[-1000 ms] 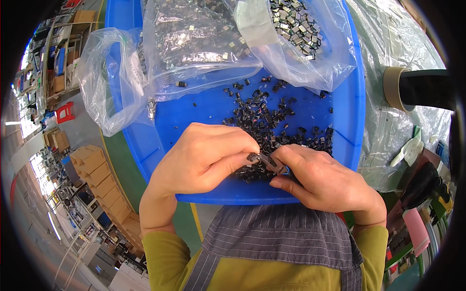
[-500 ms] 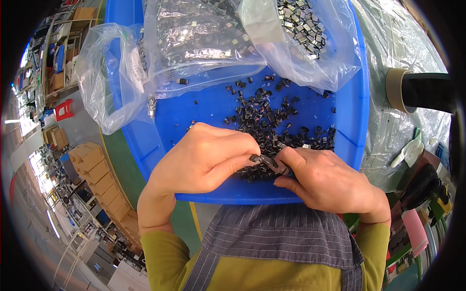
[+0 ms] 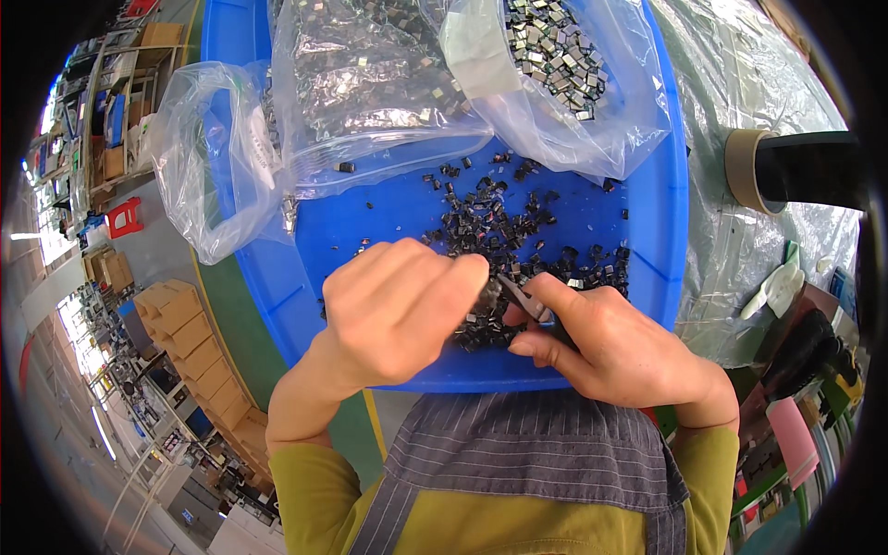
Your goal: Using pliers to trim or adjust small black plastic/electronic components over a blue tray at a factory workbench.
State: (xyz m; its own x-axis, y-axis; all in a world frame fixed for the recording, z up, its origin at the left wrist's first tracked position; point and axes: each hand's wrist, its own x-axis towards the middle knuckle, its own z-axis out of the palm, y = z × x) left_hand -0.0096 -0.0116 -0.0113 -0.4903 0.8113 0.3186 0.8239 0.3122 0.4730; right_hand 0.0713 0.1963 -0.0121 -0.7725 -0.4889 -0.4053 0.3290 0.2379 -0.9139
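My left hand [image 3: 393,310] is closed, back of the hand upward, with thumb and forefinger pinched around a small dark part [image 3: 488,295] that is blurred and mostly hidden. Just to its right, my right hand [image 3: 624,347] grips a small pair of pliers [image 3: 529,302]. Their metal jaws point toward the left fingertips; whether they touch the part I cannot tell. Both hands are over the near side of a blue tray [image 3: 659,227]. Beneath and beyond them lies a loose heap of small black pieces [image 3: 486,222], some with shiny metal faces.
Across the tray's far side lie a clear bag [image 3: 370,79] of small parts and an open bag [image 3: 638,120] showing metal-faced pieces [image 3: 555,60]. A crumpled clear bag [image 3: 208,199] hangs over the left rim. Right of the tray are a tape roll [image 3: 747,171] and plastic sheeting [image 3: 712,83].
My left hand has rolled over so its back faces up more, and its fingertips have risen slightly. The pliers' jaws show more plainly. The tray view has shifted slightly left.
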